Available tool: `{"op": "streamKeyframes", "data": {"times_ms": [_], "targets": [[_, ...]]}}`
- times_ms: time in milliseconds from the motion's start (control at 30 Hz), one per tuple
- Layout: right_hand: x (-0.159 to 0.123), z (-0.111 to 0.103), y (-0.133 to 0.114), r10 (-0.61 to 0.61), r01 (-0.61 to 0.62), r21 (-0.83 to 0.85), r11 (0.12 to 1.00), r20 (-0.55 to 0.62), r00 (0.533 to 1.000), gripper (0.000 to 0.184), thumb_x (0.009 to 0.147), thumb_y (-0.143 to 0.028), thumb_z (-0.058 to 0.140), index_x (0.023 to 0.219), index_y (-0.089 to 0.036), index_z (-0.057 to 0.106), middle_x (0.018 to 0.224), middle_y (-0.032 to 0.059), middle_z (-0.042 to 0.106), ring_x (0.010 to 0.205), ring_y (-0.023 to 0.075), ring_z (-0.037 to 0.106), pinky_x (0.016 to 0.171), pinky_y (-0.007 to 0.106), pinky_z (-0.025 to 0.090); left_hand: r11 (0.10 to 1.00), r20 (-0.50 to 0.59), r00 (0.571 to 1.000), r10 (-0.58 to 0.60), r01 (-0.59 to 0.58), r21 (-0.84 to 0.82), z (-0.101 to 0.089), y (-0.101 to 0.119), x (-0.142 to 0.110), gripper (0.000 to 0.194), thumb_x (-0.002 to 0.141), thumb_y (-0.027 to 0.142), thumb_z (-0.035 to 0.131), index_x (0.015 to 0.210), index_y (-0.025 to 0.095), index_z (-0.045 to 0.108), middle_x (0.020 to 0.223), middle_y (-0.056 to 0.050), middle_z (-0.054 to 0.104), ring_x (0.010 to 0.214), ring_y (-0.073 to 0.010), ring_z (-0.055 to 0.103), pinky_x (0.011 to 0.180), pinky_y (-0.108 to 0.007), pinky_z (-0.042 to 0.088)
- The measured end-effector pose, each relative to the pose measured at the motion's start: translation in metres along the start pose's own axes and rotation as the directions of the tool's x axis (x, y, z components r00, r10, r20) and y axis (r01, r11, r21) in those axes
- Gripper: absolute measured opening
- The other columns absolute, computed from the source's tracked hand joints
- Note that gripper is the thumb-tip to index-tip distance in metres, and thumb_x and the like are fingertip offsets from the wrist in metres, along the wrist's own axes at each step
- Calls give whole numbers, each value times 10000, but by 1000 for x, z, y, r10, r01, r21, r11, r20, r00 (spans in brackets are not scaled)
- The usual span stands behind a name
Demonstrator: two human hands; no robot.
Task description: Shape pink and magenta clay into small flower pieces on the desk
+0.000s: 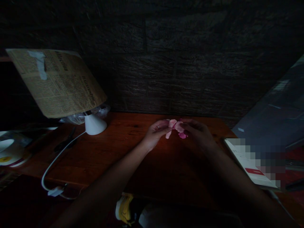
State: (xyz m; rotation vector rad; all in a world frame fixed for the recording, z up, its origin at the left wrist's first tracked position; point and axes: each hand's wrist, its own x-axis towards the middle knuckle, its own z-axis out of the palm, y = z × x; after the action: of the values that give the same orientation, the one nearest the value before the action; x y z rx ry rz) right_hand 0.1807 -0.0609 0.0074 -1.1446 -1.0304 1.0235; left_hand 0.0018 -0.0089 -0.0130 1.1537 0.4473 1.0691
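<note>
A pink flower (173, 123) with pale pink petals and a darker magenta petal low on its right is held above the wooden table (135, 148). My left hand (155, 131) pinches it from the left, thumb against a pale petal. From the right, my right hand (197, 130) has its fingers closed on the flower's other side. Deep shadow hides much of the right hand's grip. Whether the flower is cloth, paper or real, I cannot tell.
A lamp with a newspaper-print shade (68, 82) and white base (95, 124) stands at the left, its white cord (51, 164) looping over the front edge. Dark scissors-like tool (64, 144) lies beside it. White container (10, 153) sits far left, a book (247, 167) right. Stone wall (161, 63) rises behind.
</note>
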Motion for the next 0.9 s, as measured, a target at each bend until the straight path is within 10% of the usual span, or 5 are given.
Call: {"op": "streamKeyframes", "data": {"times_ms": [600,900], "targets": [[-5,6,-7,56,-66,87,994,111,992,309,629,-407,830,887,-240,795,889,46,764,802,187,665,740,302,488,992,-43,999,-15,20,121,4,2,-4,320,594,292,873,831,151,710,795,-31,731,722,-153,648,678,-278,489],[-8,7,-2,-12,27,-155,987,99,995,377,689,-466,796,965,-210,795,918,58,759,810,184,630,708,302,442,991,-32,996,82,-78,108,-1,-5,1,317,612,282,864,838,169,672,909,-42,767,888,-178,709,875,-335,540]]}}
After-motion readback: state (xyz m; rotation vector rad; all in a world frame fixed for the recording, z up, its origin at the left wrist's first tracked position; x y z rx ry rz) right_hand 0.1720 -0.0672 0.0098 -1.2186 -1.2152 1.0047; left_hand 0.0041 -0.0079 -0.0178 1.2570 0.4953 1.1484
